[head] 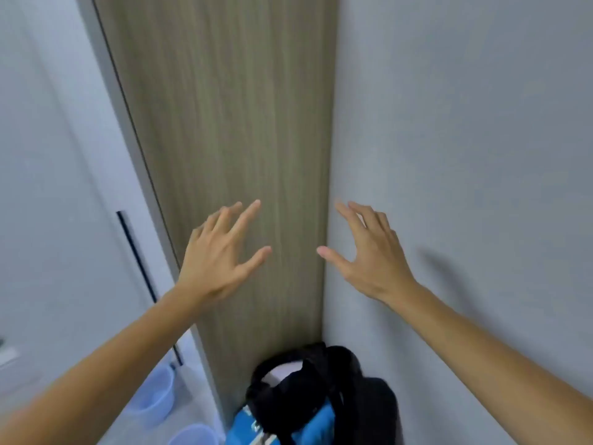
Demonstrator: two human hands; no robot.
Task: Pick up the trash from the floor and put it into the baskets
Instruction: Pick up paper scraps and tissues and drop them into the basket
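My left hand (221, 255) and my right hand (369, 252) are both raised in front of me, backs toward the camera, fingers spread and holding nothing. They hover before a wood-grain panel (231, 123) and a grey wall (465, 139). Two pale blue plastic baskets sit on the floor at the lower left: one (154, 396) beside the door frame, another (192, 436) cut off by the bottom edge. No trash is visible in this view.
A black and blue backpack (321, 403) stands in the corner at the bottom, against the wood panel and wall. A white door (48, 187) with a dark vertical handle (136, 255) fills the left side. Only a strip of light floor shows.
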